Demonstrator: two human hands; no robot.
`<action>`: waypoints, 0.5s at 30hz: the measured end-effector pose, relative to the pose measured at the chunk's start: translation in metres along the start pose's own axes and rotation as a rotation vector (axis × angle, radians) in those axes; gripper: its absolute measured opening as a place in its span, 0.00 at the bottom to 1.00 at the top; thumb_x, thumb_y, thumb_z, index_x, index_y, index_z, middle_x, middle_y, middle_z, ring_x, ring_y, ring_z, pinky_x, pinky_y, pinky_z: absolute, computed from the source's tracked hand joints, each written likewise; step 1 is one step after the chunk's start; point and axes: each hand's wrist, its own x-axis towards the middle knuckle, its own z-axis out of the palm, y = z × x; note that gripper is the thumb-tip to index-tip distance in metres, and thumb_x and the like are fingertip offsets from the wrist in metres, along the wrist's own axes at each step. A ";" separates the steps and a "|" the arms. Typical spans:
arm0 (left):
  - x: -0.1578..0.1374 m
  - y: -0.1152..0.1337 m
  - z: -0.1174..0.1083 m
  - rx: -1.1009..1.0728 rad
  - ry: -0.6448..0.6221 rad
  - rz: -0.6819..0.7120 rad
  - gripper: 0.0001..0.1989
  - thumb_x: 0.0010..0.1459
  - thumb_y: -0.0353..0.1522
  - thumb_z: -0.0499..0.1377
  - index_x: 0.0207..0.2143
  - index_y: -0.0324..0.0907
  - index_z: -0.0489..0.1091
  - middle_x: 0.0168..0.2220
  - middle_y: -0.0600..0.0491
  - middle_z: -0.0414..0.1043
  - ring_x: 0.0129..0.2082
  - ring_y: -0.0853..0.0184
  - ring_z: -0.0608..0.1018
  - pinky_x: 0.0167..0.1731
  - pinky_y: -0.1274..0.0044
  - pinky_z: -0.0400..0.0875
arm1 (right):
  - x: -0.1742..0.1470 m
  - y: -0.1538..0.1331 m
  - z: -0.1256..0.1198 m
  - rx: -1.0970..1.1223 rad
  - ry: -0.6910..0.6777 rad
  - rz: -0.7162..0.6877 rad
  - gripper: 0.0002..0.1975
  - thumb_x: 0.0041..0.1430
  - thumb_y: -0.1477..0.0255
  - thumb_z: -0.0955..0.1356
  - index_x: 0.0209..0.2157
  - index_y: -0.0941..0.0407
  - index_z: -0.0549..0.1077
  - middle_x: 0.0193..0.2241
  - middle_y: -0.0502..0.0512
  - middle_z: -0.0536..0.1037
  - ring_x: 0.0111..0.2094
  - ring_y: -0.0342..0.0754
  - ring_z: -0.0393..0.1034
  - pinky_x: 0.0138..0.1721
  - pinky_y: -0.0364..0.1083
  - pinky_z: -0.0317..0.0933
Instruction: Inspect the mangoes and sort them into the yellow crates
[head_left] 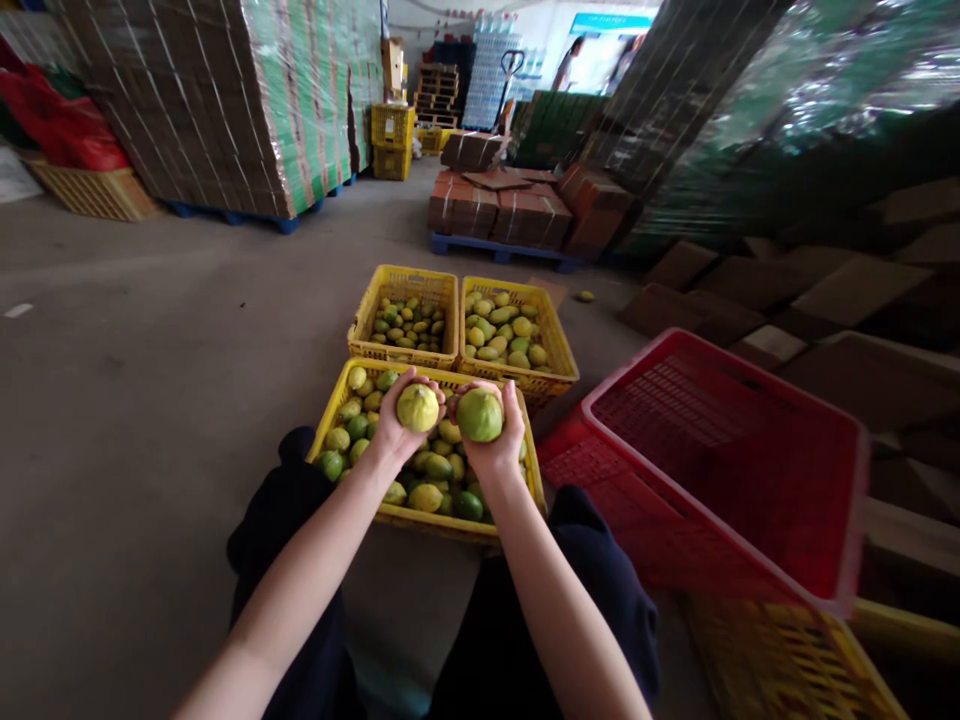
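My left hand [393,420] is closed around a yellow lemon [417,408], its pointed end facing me. Beside it, my right hand [508,430] grips a greener lemon [480,415]. Both hands are held side by side above a yellow plastic crate [450,525] between my knees. Many yellow and green lemons [426,497] fill that crate, partly hidden by my hands and forearms. Behind it stand two more yellow crates: the left crate [364,340] holds smaller, greener fruit, and the right crate [564,350] holds mostly yellow fruit.
A red crate [727,440] stands at my right, with a yellow crate [787,660] beneath it. One lemon [585,296] lies on the floor. Flattened cardboard [772,280] is heaped on the right. Wrapped pallet stacks [225,110] and bundled cartons [499,205] stand farther back.
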 end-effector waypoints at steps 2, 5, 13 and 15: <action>-0.001 -0.001 0.000 0.061 -0.023 -0.013 0.16 0.60 0.32 0.59 0.19 0.40 0.69 0.18 0.55 0.72 0.18 0.71 0.75 0.19 0.81 0.70 | -0.003 0.000 -0.002 -0.064 -0.072 -0.068 0.19 0.49 0.53 0.73 0.23 0.56 0.78 0.24 0.52 0.79 0.28 0.48 0.75 0.35 0.47 0.72; -0.002 -0.001 0.000 0.078 -0.041 -0.039 0.16 0.59 0.32 0.58 0.18 0.39 0.68 0.17 0.55 0.71 0.16 0.71 0.75 0.19 0.81 0.70 | -0.004 0.000 -0.002 -0.080 -0.105 -0.068 0.19 0.47 0.53 0.73 0.23 0.56 0.79 0.24 0.53 0.80 0.28 0.49 0.75 0.35 0.48 0.72; 0.010 -0.004 -0.005 -0.164 -0.028 -0.041 0.17 0.67 0.34 0.51 0.52 0.42 0.74 0.37 0.50 0.81 0.37 0.65 0.83 0.38 0.76 0.80 | 0.009 0.001 -0.001 0.190 0.173 0.237 0.15 0.60 0.56 0.68 0.32 0.53 0.74 0.27 0.49 0.81 0.27 0.45 0.76 0.26 0.42 0.70; 0.012 -0.006 -0.007 -0.190 -0.013 -0.034 0.18 0.68 0.35 0.49 0.55 0.42 0.72 0.38 0.50 0.81 0.39 0.64 0.83 0.39 0.75 0.80 | 0.010 0.001 -0.002 0.247 0.236 0.273 0.12 0.61 0.59 0.67 0.33 0.53 0.73 0.27 0.49 0.81 0.29 0.45 0.76 0.27 0.42 0.71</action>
